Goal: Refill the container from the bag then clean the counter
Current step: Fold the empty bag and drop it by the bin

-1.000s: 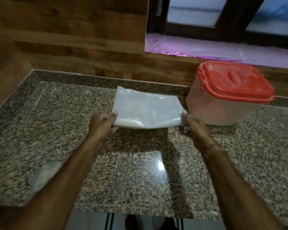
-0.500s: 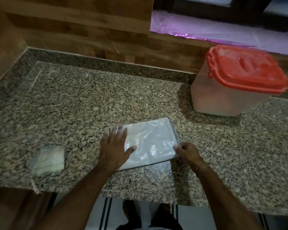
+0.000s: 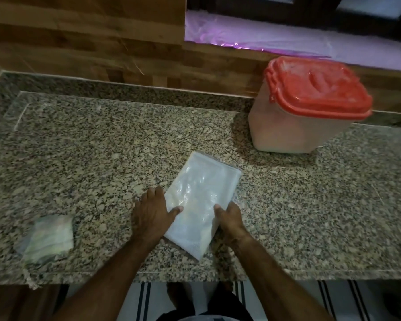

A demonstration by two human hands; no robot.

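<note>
An empty, flattened clear plastic bag [image 3: 200, 200] lies folded on the granite counter [image 3: 102, 158], its long side running away from me and tilted to the right. My left hand [image 3: 152, 213] rests flat beside its left edge, thumb pressing on the plastic. My right hand [image 3: 229, 218] holds the bag's near right edge, fingers curled over it. The translucent container [image 3: 285, 126] with a red lid [image 3: 315, 89] stands closed at the back right, apart from both hands.
A small folded pale cloth or plastic wad [image 3: 49, 237] lies near the counter's front left edge. A wooden wall [image 3: 90, 42] runs behind the counter, with a window sill [image 3: 264, 38] above the container. The floor and my feet show below the front edge.
The bag was held up at its two near corners, then laid down and pressed flat. It has since been turned so that it points away from me, and it looks narrower.
</note>
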